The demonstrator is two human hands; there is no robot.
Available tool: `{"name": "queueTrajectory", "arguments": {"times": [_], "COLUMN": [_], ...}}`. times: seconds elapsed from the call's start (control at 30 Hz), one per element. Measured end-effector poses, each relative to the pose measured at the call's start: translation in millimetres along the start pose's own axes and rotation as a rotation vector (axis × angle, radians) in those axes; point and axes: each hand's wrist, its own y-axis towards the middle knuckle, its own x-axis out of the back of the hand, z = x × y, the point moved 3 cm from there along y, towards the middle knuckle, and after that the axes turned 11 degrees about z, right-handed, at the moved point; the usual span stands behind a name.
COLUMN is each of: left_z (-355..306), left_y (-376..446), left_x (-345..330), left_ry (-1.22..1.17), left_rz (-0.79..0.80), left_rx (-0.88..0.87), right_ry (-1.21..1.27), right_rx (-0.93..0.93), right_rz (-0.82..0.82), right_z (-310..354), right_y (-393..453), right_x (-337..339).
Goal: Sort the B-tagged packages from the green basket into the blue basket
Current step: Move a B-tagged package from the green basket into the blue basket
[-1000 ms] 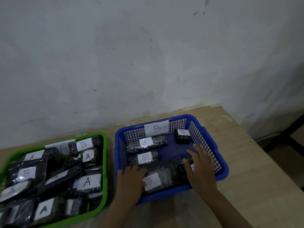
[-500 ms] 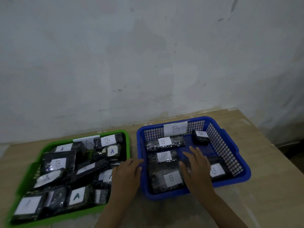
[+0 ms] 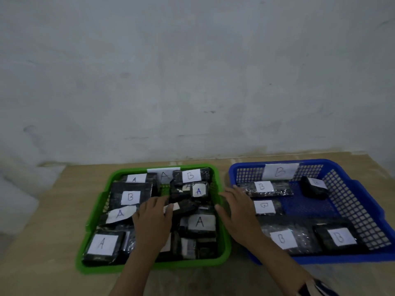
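Green basket (image 3: 222,238), lower centre: black packages, two tagged B. The larger B package (image 3: 130,196) lies at its upper left, long axis across the frame; the smaller (image 3: 190,175) sits at the far rim. My left hand (image 3: 152,223) hovers over the pile, fingers relaxed, holding nothing. My right hand (image 3: 238,212), fingers spread and empty, spans the gap to the blue basket (image 3: 363,258), lower right.

My left hand (image 3: 152,221) lies over the packages in the green basket (image 3: 222,248), fingers (image 3: 159,201) straight, beside a B-tagged package (image 3: 130,196). My right hand (image 3: 239,212) hovers flat above the blue basket (image 3: 363,189) near rim; both baskets sit on the counter (image 3: 53,210).
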Motion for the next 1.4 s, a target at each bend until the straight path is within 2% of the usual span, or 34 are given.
{"name": "queueTrajectory", "arguments": {"times": [0.1, 0.2, 0.33, 0.43, 0.57, 0.67, 0.83, 0.93, 1.07, 1.13, 1.2, 1.4], "left_z": [16.2, 21.2, 23.4, 25.7, 23.9, 15.4, -2.0, -10.5, -19.6, -24.9, -30.6, -38.5], "left_y": [8.2, 10.8, 12.2, 12.6, 16.8, 26.6, 49.4, 62.7, 71.3, 70.7, 66.5, 47.0], "left_x": [-0.8, -3.2, -1.7, 0.3, 3.1, 5.0, 1.4, -0.8, -3.8, -3.7, -0.5, 9.0], "left_ry": [0.035, 0.019, 0.044, 0.017, -0.074, -0.171, -0.193, -0.204, -0.250, -0.326, -0.438, -0.616], "left_rz": [0.130, 0.259, 0.370, 0.405, 0.287, 0.165, 0.098, 0.106, 0.136, 0.145, 0.134, 0.037], "left_rx": [0.052, 0.017, -0.030, -0.047, -0.039, -0.031, -0.083, -0.085, -0.148, -0.181, -0.181, -0.189], "right_ry": [-0.047, -0.020, -0.048, -0.171, -0.361, -0.461, -0.441, -0.301, 0.043, 0.248, 0.349, 0.592], "right_rx": [0.028, 0.034, -0.009, -0.089, -0.163, -0.085, 0.015, 0.042, 0.043, 0.055, 0.054, -0.103], "right_rz": [0.096, 0.066, 0.044, 0.102, 0.242, 0.202, 0.101, 0.107, 0.051, 0.052, 0.035, -0.047], "right_z": [13.1, 20.8, 17.8, 10.3, 5.2, 7.3, 13.5, 14.5, 18.5, 22.0, 23.4, 15.7], "right_y": [17.9, 40.0, 83.2, 109.2, 120.9, 121.4, 116.1, 107.6, 92.2, 81.6, 71.0, 45.4], "right_x": [-10.8, -14.0, -12.1, -13.5, -18.1, -16.3, -13.6, -14.8, -4.0, 2.7, 9.1, 20.7]}}
